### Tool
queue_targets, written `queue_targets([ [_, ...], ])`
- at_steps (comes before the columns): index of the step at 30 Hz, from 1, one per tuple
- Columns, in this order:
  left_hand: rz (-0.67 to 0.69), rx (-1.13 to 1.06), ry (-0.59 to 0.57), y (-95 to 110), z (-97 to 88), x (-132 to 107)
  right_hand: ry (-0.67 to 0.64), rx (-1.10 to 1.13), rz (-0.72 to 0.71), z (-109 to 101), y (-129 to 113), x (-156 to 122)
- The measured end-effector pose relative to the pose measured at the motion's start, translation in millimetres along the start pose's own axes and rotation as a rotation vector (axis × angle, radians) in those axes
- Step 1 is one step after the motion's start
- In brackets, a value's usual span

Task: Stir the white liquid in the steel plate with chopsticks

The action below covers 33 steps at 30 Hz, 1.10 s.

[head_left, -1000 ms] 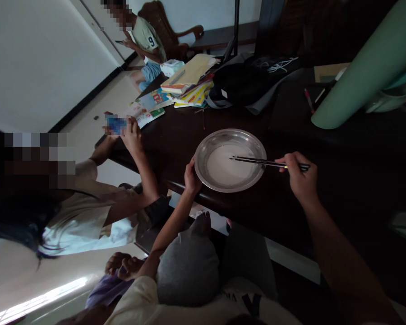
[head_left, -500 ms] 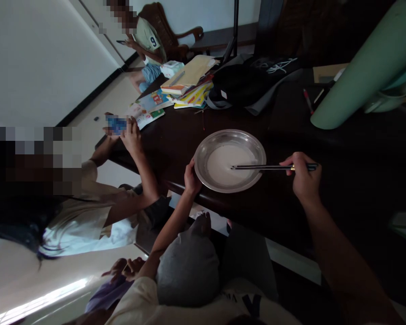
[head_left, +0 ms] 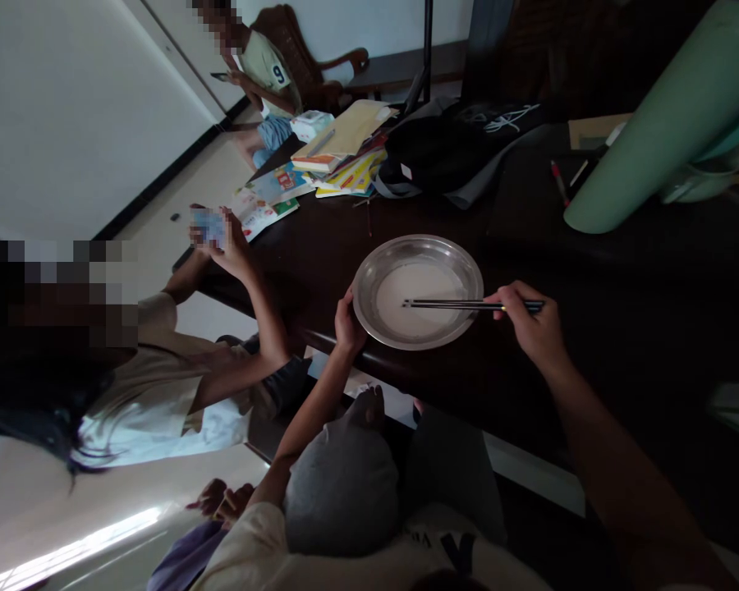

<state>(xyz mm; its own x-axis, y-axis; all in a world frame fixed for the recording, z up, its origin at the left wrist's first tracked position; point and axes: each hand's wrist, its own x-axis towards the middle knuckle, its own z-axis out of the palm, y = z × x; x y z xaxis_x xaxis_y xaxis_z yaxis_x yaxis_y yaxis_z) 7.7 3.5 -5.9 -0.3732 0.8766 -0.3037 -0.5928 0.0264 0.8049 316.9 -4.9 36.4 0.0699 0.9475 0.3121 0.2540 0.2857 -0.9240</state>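
Observation:
A round metal bowl (head_left: pixel 369 324) rests on the dark table near its edge. Inside it lies a pale, milky liquid (head_left: pixel 422 283). My left hand (head_left: pixel 348 322) grips the bowl's left rim, with part of the fingers hidden by the bowl. My right hand (head_left: pixel 533 320) is closed around a pair of dark chopsticks (head_left: pixel 452 304) to the right of the bowl. The chopsticks reach over the bowl's right rim, and their tips dip into the liquid near the middle.
Behind the bowl are stacked books (head_left: pixel 345 148) and a black bag (head_left: pixel 437 156). A large green cylinder (head_left: pixel 653 131) slants at the right on the dark table (head_left: pixel 320 254). A person (head_left: pixel 222 369) holding a phone sits at my left; another (head_left: pixel 271 78) sits farther back.
My right hand has moved left with the chopsticks, and their tips have shifted left through the liquid. My left hand and the bowl stay in place.

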Motion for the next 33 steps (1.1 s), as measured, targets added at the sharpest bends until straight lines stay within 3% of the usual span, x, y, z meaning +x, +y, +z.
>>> queue_targets([
  [2,-0.001,-0.004,-0.001,0.1,0.0,0.1,-0.008,-0.01,-0.009,0.2,-0.2,0.5],
  [7,-0.007,0.017,-0.031,0.7,0.3,0.0,0.162,-0.011,0.015,-3.4,0.3,1.8],
  [13,0.004,0.018,-0.032,2.6,3.4,-2.2,-0.017,0.005,0.006,0.2,-3.9,0.3],
  [18,-0.011,0.018,-0.005,4.4,7.0,-3.8,0.157,-0.018,0.038,-2.9,-2.5,1.4],
  [24,-0.02,0.024,0.003,6.3,6.5,-5.2,-0.018,0.015,0.005,1.2,-2.8,0.0],
  [29,-0.028,0.014,0.019,5.4,6.4,-5.1,0.148,0.006,0.01,-3.6,0.7,1.0],
  [33,-0.016,0.017,0.03,4.2,5.8,-4.2,0.041,0.018,0.025,-0.1,-0.6,0.1],
])
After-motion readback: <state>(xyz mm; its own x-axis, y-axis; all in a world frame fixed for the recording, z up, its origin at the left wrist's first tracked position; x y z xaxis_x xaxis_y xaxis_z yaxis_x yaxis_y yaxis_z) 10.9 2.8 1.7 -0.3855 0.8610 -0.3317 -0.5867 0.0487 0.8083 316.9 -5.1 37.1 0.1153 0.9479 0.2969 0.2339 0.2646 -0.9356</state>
